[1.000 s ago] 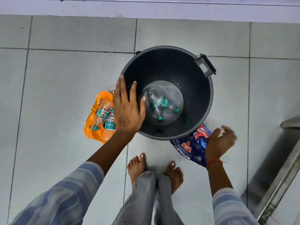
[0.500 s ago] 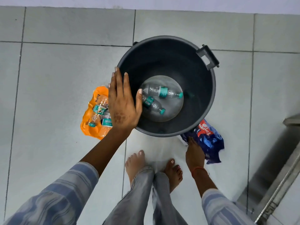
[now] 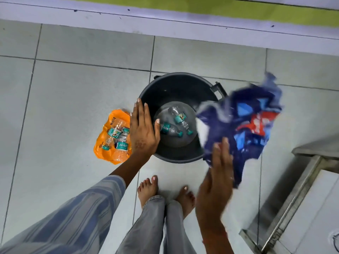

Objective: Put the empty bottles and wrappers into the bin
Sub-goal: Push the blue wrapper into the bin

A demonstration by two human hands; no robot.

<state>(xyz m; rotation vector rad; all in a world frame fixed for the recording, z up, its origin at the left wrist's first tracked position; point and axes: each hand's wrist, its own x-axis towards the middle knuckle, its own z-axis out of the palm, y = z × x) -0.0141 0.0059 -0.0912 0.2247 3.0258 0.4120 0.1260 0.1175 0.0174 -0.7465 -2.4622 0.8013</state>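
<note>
A black bin (image 3: 176, 83) stands on the tiled floor with two clear bottles (image 3: 172, 130) lying on its bottom. My left hand (image 3: 144, 132) hovers flat over the bin's left rim, fingers apart, holding nothing. My right hand (image 3: 218, 180) holds a crumpled blue and red wrapper (image 3: 247, 123) up in the air over the bin's right side; the wrapper is blurred. An orange wrapper (image 3: 106, 143) lies on the floor left of the bin with several empty bottles (image 3: 119, 140) on it, partly hidden by my left hand.
My bare feet (image 3: 148, 189) stand just in front of the bin. A steel frame (image 3: 286, 204) sits at the lower right. A white skirting and a green wall (image 3: 183, 8) run along the far edge.
My right hand has lifted the blue wrapper off the floor and raised it over the bin's right side. The view has pulled back and up. The left hand stays over the rim.
</note>
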